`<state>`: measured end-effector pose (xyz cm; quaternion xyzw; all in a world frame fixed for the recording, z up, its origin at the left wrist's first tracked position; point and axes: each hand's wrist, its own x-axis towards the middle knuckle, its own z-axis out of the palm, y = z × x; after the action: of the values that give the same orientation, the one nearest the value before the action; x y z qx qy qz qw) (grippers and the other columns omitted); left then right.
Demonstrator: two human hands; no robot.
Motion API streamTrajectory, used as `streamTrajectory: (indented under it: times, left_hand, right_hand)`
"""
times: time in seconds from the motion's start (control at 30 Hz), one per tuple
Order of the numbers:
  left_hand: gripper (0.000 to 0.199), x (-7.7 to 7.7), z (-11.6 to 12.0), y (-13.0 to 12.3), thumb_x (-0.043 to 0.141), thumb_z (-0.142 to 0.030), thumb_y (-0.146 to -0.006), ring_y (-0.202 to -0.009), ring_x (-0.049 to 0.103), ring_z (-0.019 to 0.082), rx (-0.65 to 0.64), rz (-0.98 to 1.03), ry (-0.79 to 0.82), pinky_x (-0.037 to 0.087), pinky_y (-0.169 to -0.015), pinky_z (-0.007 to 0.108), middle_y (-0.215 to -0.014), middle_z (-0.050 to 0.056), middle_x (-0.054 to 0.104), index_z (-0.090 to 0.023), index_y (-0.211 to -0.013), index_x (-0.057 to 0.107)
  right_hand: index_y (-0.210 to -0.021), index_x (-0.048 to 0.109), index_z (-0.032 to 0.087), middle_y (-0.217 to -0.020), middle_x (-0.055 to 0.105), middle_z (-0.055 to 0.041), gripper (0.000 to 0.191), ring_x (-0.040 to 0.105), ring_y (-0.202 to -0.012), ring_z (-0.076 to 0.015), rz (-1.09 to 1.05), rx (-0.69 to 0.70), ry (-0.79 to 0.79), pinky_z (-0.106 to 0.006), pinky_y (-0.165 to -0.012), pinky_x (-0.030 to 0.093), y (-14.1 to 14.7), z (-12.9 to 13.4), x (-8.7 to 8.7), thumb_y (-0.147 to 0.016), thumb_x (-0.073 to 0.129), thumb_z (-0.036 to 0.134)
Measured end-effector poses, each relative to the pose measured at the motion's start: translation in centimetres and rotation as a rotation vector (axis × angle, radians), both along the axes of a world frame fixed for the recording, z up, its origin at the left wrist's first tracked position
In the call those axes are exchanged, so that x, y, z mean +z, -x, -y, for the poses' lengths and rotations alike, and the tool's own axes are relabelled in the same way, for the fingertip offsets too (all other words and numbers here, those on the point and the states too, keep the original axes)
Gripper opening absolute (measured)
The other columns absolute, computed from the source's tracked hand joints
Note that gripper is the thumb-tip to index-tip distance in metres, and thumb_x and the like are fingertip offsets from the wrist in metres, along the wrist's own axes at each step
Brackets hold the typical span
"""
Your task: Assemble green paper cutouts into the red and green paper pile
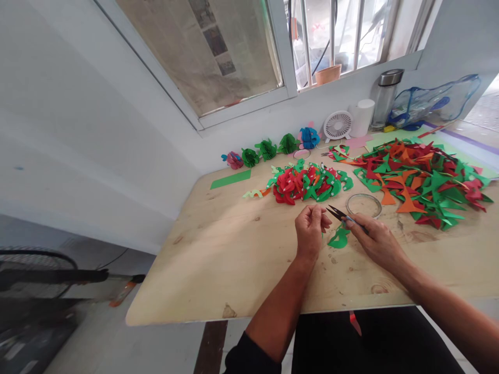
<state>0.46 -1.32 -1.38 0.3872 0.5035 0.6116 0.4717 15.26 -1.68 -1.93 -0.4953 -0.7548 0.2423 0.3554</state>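
Note:
Black-bladed scissors (337, 213) are gripped in my right hand (376, 240), their blades slightly apart and pointing left. Close to the tips, my left hand (311, 232) is closed with its fingers pinched; what they hold is hidden, though a sliver of green shows at the hand's edge. A cut green paper piece (338, 237) lies below the blades, between the hands. Just beyond sits a heap of red and green cut paper shapes (307, 182) with small white patches. A roll of clear tape (364, 206) lies beyond my right hand.
A large pile of orange, red and green paper scraps (424, 179) covers the right of the wooden table (218, 259). Along the wall stand folded paper figures (268, 149), a small white fan (338, 125), a white cylinder (363, 118) and a glass bottle (385, 98). A green strip (231, 179) lies at left.

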Motion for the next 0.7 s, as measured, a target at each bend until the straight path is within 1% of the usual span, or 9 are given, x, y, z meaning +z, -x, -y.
streamTrajectory:
  times: [0.07,0.17,0.27,0.4,0.53,0.7]
  left_hand:
    - [0.026,-0.2,0.2,0.0,0.053,-0.04,-0.082,-0.047,0.05,0.008,-0.002,-0.086,-0.048,0.039,-0.046,0.019,-0.054,-0.001,0.056,-0.015,-0.075,0.058]
    - [0.015,-0.3,0.5,0.0,0.058,-0.029,-0.08,-0.061,0.056,0.01,0.044,-0.269,-0.158,0.044,-0.058,0.021,-0.068,0.0,0.06,-0.017,-0.087,0.061]
    - [0.021,-0.4,0.7,0.1,0.059,-0.023,-0.079,-0.068,0.056,0.012,0.087,-0.495,-0.248,0.046,-0.065,0.023,-0.077,0.001,0.06,-0.02,-0.1,0.062]
    - [0.027,-0.6,0.5,0.3,0.063,-0.018,-0.076,-0.079,0.056,0.015,0.076,-0.752,-0.35,0.048,-0.073,0.027,-0.087,0.004,0.059,-0.021,-0.103,0.062]
    - [0.024,-0.7,0.3,0.5,0.062,-0.015,-0.078,-0.088,0.056,0.018,0.072,-0.864,-0.4,0.048,-0.078,0.03,-0.09,0.005,0.059,-0.021,-0.101,0.063]
    - [0.016,-0.5,0.1,1.1,0.06,-0.017,-0.081,-0.087,0.055,0.018,0.07,-0.966,-0.47,0.047,-0.081,0.032,-0.087,0.004,0.059,-0.021,-0.096,0.064]
  right_hand:
    - [-0.075,0.058,0.019,-0.062,0.053,-0.0001,0.028,0.049,-0.057,-0.0131,0.017,0.0,-0.015,-0.024,-0.053,0.036,0.0,0.0,0.0,-0.091,0.042,0.036]
    - [-0.077,0.059,0.02,-0.063,0.056,-0.0008,0.027,0.051,-0.057,-0.0136,0.04,-0.009,-0.042,-0.024,-0.053,0.037,0.0,0.0,0.0,-0.09,0.042,0.035]
    - [-0.079,0.061,0.02,-0.066,0.059,-0.0018,0.027,0.055,-0.059,-0.0144,0.058,-0.007,-0.054,-0.024,-0.054,0.038,0.0,0.0,-0.1,-0.09,0.042,0.035]
    - [-0.083,0.061,0.02,-0.071,0.061,-0.0027,0.026,0.058,-0.064,-0.0152,0.063,0.004,-0.044,-0.025,-0.058,0.04,0.0,0.0,-0.3,-0.091,0.042,0.036]
    - [-0.086,0.062,0.02,-0.07,0.061,-0.0021,0.026,0.058,-0.064,-0.0153,0.068,0.008,-0.049,-0.025,-0.058,0.04,-0.1,0.0,-0.4,-0.091,0.041,0.036]
    - [-0.079,0.06,0.02,-0.067,0.058,-0.0018,0.028,0.056,-0.061,-0.0147,0.083,0.016,-0.051,-0.025,-0.056,0.039,-0.1,0.1,-0.3,-0.091,0.041,0.036]
